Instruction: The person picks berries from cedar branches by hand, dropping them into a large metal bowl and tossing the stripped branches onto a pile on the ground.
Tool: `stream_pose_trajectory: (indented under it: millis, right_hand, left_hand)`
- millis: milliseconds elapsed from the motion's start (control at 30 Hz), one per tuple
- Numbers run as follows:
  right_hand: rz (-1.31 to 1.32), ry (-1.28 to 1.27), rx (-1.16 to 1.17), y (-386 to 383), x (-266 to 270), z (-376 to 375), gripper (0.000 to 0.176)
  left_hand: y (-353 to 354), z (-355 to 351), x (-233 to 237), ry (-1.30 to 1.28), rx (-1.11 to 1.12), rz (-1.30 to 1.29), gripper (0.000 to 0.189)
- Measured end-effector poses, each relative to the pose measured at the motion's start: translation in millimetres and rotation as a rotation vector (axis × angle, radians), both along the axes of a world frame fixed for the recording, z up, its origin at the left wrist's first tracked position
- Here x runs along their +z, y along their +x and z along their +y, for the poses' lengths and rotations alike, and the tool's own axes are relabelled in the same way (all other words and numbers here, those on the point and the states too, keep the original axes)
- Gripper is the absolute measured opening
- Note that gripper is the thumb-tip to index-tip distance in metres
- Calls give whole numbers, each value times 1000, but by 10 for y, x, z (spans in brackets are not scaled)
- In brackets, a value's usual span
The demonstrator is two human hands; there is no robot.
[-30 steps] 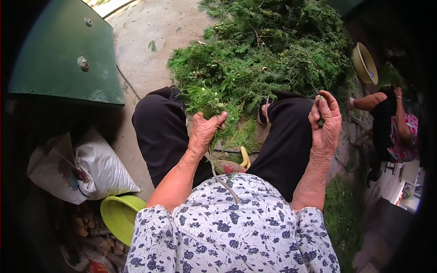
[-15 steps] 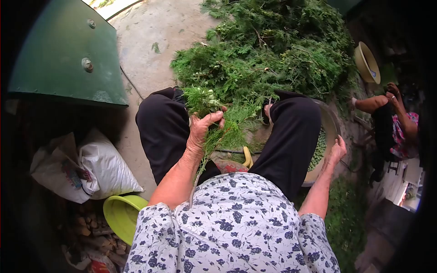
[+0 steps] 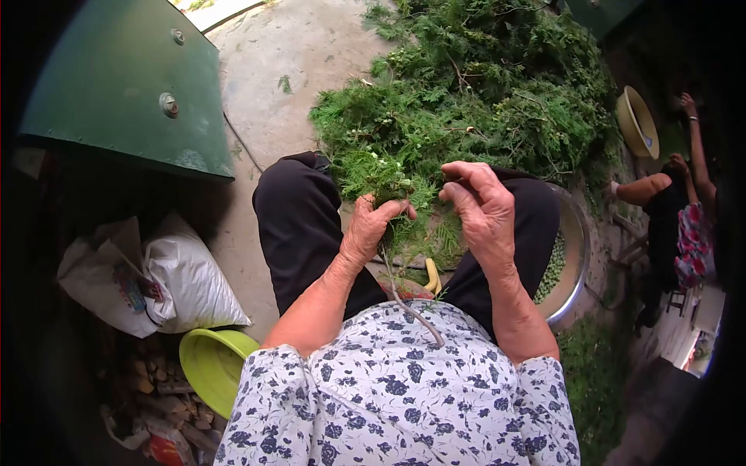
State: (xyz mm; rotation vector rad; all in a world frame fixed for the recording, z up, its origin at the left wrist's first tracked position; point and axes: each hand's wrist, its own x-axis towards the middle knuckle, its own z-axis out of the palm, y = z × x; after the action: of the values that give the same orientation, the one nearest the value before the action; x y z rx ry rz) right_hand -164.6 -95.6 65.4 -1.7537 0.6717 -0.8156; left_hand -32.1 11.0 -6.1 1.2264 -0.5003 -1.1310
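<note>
The left forearm is angling up and inward above the left thigh, and the left hand (image 3: 370, 231) is closing around a leafy sprig (image 3: 374, 177). Its thumb is pointing across toward the right hand (image 3: 483, 216), and its fingers are curling around the base of the foliage. The sprig is fanning out above this grip, between the knees, and is showing small pale cones (image 3: 386, 165). A bare stem (image 3: 406, 305) is running down from the grip and overlapping the patterned shirt (image 3: 404, 388).

The right forearm is rising steeply beside the right thigh. The right hand is hovering just beside the sprig, partly open, with its fingers bending toward the left hand and a gap showing between thumb and forefinger. Whether the other fingers are enclosing a small piece cannot be determined.

A metal-rimmed basin (image 3: 578, 286) is sitting beyond the right thigh, partly covered by it, and is holding small green pieces (image 3: 552, 272). A large pile of green branches (image 3: 482, 93) is lying on the floor beyond the knees. A yellow curved handle (image 3: 432, 275) is projecting between the thighs.
</note>
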Motion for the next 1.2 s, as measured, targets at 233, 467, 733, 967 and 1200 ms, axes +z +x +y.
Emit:
stream_pose_trajectory:
  millis: [233, 467, 733, 967, 1200]
  right_hand:
    - [113, 208, 62, 244, -477, 113, 19]
    - [80, 382, 64, 226, -590, 88, 16]
    - [-14, 404, -1, 203, -699, 70, 17]
    - [-126, 487, -159, 180, -651, -108, 19]
    - [-144, 896, 201, 151, -681, 42, 25]
  left_hand:
    - [1, 104, -47, 109, -3, -153, 20]
    - [-25, 88, -164, 116, 17, -95, 19]
    - [-41, 51, -32, 66, 77, -16, 17]
    - [-76, 74, 6, 36, 188, 107, 14]
    - [-45, 83, -91, 30, 186, -83, 14]
